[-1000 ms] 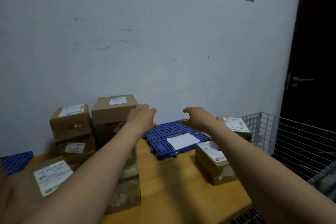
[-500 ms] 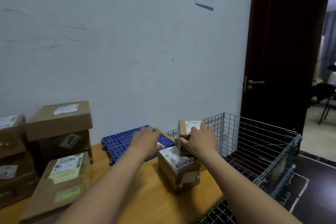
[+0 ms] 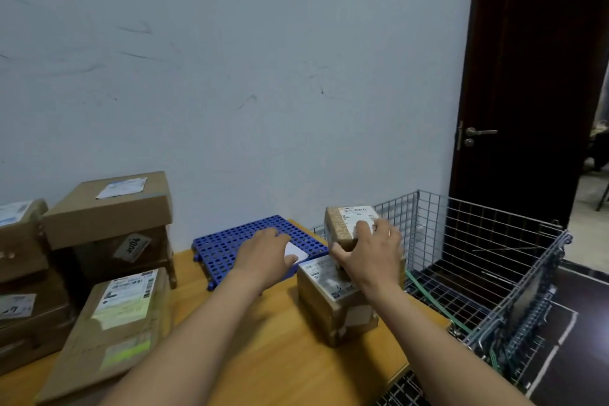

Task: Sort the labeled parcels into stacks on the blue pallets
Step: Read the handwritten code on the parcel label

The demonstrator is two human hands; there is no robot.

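**Risk note: small parcel gripped beside the cage-side table edge**

I see the small parcel (image 3: 342, 224) at about 1 o'clock from my view. It is in the right hand (image 3: 369, 257), thumb on its near left face and fingers curled over the labelled top. It sits just behind the larger parcel (image 3: 336, 303); I cannot tell whether it rests on that one or on the table (image 3: 263, 349).

The left hand (image 3: 263, 254) is at 12 o'clock over the blue pallet (image 3: 227, 247), fingers loosely extended and holding nothing. I cannot tell whether it touches the pallet.

Hazards, in my judgement:
- The grip is one-handed and high on the box. A slip could send the parcel into the wire cage (image 3: 494, 260) at 3 o'clock, which is just beside it.
- The wrist lies across the larger parcel and could drag it on lifting.
- The white slip (image 3: 296, 254) on the pallet lies loose, so a parcel set on it may slide or cover it.
- The stacked parcels (image 3: 108, 208) at 10 o'clock look uneven, and the flat parcel (image 3: 122, 316) at 8 o'clock crowds the table.
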